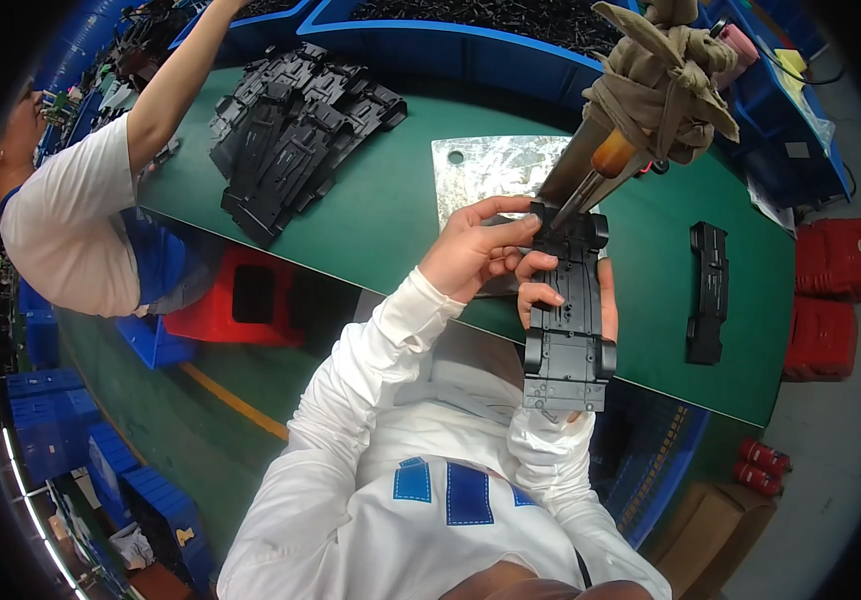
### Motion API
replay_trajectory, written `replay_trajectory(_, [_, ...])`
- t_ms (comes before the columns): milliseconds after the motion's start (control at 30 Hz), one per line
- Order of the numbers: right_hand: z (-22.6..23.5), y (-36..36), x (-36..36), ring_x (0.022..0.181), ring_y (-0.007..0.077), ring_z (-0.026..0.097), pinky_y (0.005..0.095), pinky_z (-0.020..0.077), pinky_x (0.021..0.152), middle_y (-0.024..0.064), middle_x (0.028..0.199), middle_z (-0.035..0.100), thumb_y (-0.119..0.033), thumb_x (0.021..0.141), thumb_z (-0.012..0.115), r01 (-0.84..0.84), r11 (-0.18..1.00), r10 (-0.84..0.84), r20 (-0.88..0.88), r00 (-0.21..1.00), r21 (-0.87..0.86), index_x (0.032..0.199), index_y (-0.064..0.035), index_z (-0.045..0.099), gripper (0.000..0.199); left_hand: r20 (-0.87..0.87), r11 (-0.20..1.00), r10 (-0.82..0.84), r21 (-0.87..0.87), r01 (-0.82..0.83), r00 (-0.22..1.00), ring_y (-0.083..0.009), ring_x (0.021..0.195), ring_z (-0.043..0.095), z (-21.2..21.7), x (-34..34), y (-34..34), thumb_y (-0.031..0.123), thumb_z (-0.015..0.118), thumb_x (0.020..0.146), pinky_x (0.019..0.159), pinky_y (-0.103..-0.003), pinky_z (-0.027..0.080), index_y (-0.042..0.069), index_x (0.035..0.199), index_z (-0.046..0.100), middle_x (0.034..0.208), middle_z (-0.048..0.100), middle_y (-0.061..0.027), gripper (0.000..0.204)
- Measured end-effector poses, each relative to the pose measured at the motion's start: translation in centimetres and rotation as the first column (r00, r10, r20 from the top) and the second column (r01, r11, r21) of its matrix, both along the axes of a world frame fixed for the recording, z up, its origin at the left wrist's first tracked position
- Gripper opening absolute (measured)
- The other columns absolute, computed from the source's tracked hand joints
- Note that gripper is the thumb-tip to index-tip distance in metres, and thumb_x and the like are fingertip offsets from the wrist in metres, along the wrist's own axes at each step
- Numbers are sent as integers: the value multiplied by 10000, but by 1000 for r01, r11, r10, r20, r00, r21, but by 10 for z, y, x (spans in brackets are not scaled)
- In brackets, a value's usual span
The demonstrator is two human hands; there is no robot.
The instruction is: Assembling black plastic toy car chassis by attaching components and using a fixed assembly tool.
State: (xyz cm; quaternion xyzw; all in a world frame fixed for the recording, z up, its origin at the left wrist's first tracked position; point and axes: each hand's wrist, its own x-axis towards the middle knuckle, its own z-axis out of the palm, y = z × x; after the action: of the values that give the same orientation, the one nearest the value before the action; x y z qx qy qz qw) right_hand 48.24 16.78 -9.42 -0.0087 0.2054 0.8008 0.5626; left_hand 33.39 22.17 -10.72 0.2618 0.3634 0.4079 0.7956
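"How was the light?"
"Bright and fairly even across the smooth green worktop (pixel 651 315). Beyond its near left corner, a long glowing white strip (pixel 41 515) curved along the rim of the view."
"Any glare?"
"Yes, the scuffed silver metal plate (pixel 491 165) toward the far edge shone in white patches."
"Shadows?"
"Darker below the near edge, with soft shading in the creased white fabric sleeves (pixel 336 390)."
"Distortion?"
"The worktop's right edge bowed, and black filled the view's corners."

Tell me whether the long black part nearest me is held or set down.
Held: the right hand grips the black part from beneath, fingers curled over its left edge.
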Motion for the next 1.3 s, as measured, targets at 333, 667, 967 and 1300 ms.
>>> replay_trajectory(333, [0, 1, 1, 944, 202, 469, 275, 424, 600, 147, 1181, 520, -373, 926, 539, -21, 999, 21, -10, 1000, -34, 1292, 4, 476, 530, 5, 1000, 18, -18, -18, 1000, -203, 871, 693, 1, 0, -1, 126, 629, 922, 767, -301, 592, -3, 1339, 484, 1048, 616, -134, 460])
replay_trajectory(667, [-1, 3, 2, 946, 197, 471, 273, 427, 597, 154, 1189, 510, -388, 922, 538, -36, 999, 35, -18, 999, -38, 1293, 19, 465, 556, 14, 1000, 15, -3, -15, 1000, -201, 880, 691, -4, 0, 0, 120, 622, 924, 774, -302, 589, -9, 1331, 486, 1066, 624, -150, 448])
replay_trajectory(967, [-8, 2, 6, 980, 228, 468, 300, 424, 678, 159, 1228, 533, -384, 962, 499, -59, 998, 60, -93, 994, 12, 1335, -32, 478, 513, -11, 1000, 9, 1, -9, 1000, -201, 892, 685, 1, 0, 0, 135, 628, 923, 778, -299, 586, 4, 1330, 494, 1071, 614, -146, 448])
replay_trajectory(1300, [4, 3, 1, 940, 206, 473, 272, 431, 588, 159, 1199, 517, -389, 940, 513, -33, 999, 32, -20, 999, -41, 1299, 3, 476, 533, -1, 1000, 2, -6, -2, 1000, -208, 890, 689, 1, 0, 0, 128, 623, 925, 788, -298, 585, 2, 1325, 497, 1081, 614, -150, 438])
